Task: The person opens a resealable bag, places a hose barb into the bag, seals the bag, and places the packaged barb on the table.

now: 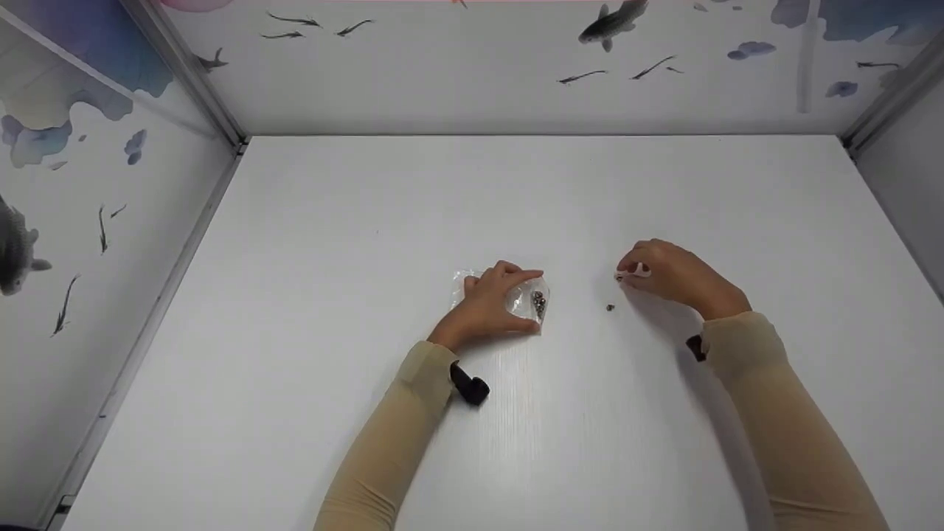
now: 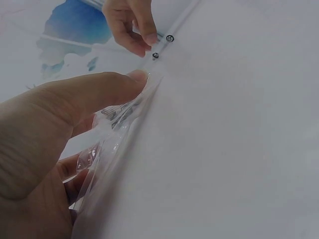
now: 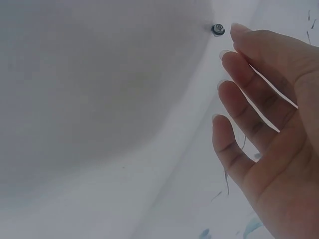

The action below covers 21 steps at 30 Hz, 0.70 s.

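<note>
My left hand (image 1: 488, 304) grips a clear plastic bag (image 1: 456, 291), with the thumb at its near edge and fingers at its far edge. Several small shiny metal pieces (image 1: 539, 304) are bunched at the bag's right end. Across from it, my right hand (image 1: 675, 276) is low over the table, thumb and fingers loosely bent and apart. Just off its fingertips lies a small round metal piece with a dark ring (image 3: 218, 30). A second, similar metal piece (image 1: 610, 307) lies nearer to me. Both pieces (image 2: 170, 38) also show beyond the thumb in the left wrist view.
The white tabletop (image 1: 332, 413) runs back to a white wall (image 1: 472, 88) printed with fish. Another patterned panel (image 1: 96, 273) stands along the left side, and a plain panel (image 1: 907, 162) on the right. Both wrists carry black straps (image 1: 470, 385).
</note>
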### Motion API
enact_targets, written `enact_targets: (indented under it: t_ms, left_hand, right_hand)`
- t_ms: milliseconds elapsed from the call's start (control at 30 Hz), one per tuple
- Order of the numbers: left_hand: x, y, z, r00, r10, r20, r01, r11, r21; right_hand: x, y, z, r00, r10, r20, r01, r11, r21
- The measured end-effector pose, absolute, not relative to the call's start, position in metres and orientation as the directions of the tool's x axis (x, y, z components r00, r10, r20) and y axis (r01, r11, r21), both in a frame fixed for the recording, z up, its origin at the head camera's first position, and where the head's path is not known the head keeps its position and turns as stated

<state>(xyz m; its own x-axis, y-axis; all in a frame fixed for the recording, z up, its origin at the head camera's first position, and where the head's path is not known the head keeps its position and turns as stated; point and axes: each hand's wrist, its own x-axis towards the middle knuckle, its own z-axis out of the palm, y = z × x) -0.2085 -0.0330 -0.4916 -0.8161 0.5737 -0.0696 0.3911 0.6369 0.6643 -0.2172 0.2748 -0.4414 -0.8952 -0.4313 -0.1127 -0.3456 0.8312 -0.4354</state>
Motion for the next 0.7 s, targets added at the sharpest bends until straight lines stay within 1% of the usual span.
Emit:
enact_targets:
  t_ms: [167,367,700]
  left_hand:
    - [-0.2085,-0.0335,-0.4922,-0.815,0.575,-0.069,0.392,0.635,0.666]
    - [-0.2087,-0.0331,-0.4927,-0.817,0.572,-0.067,0.392,0.638,0.663]
    - [-0.2096,-0.0334,-0.493,-0.815,0.575,-0.07,0.402,0.648,0.647]
  right_hand:
    - [-0.2179,0.2746,-0.4426,-0.898,-0.42,-0.131,-0.325,0.834,-0.446]
    - [-0.2184,0.2747,-0.4442,-0.897,-0.425,-0.12,-0.334,0.831,-0.445]
    - [-0.2185,0.2721,-0.4476,-0.886,-0.452,-0.106,-0.381,0.838,-0.39]
